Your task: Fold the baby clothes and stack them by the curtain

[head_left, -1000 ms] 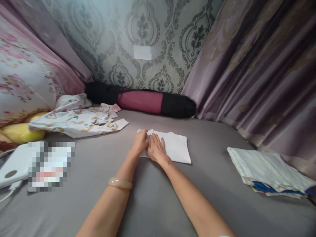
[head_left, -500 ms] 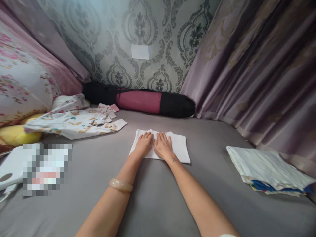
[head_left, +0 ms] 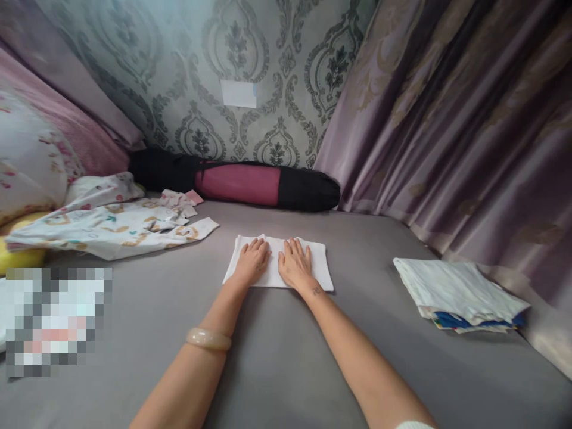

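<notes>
A folded white cloth (head_left: 319,268), perhaps a garment, lies flat on the grey bed sheet (head_left: 286,345) in front of me. On its left part my left hand (head_left: 254,261) rests palm down, fingers stretched out. My right hand (head_left: 295,262) lies flat on its middle and right, fingers slightly spread. A strip of the cloth shows between the two hands. The palms and the cloth beneath them are hidden. A pale bangle (head_left: 208,338) circles my left forearm.
Folded clothes (head_left: 460,292) are stacked at the right by the purple curtain (head_left: 402,131). Patterned children's clothes (head_left: 120,229) lie spread at the left. A long black and maroon bag (head_left: 239,183) stretches along the wall. A blurred-out item (head_left: 62,322) is at the lower left.
My hands have slid apart on the cloth, the left one moving left, so more white shows between them. The whole view has turned slightly to the right.
</notes>
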Demonstrator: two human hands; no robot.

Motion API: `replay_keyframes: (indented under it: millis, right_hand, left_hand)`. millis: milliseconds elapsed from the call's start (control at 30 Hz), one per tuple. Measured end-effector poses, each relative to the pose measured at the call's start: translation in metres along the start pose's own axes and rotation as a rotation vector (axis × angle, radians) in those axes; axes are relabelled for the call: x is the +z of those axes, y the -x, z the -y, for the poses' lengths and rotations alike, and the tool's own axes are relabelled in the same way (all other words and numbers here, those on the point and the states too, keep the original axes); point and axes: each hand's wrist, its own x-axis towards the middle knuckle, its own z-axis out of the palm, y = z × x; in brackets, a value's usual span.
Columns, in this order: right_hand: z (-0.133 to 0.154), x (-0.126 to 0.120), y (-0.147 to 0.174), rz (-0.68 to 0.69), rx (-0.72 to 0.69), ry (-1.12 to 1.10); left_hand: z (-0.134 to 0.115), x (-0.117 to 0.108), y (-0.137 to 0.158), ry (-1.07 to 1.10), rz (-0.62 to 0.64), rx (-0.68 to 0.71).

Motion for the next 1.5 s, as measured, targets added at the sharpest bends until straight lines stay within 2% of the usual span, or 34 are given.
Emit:
replay_keyframes:
  millis: [267, 633, 967, 1300, 1500]
  right_hand:
    - [-0.007, 0.006, 0.005, 0.002, 0.015, -0.005]
    - [-0.009, 0.003, 0.005, 0.007, 0.009, -0.030]
    - [-0.039, -0.002, 0.004, 0.023, 0.099, 0.033]
    - [-0.040, 0.003, 0.004, 0.006, 0.104, 0.042]
    - [-0.043, -0.002, 0.004, 0.052, 0.090, 0.034]
  left_hand:
    - [-0.006, -0.005, 0.002, -0.014, 0.073, -0.026]
    - [-0.007, -0.008, 0.002, -0.039, 0.082, -0.022]
    - [-0.011, -0.011, 0.004, -0.122, 0.116, -0.045]
    - [-0.010, -0.012, 0.004, -0.125, 0.130, -0.041]
    - [-0.011, -0.013, 0.004, -0.117, 0.132, -0.043]
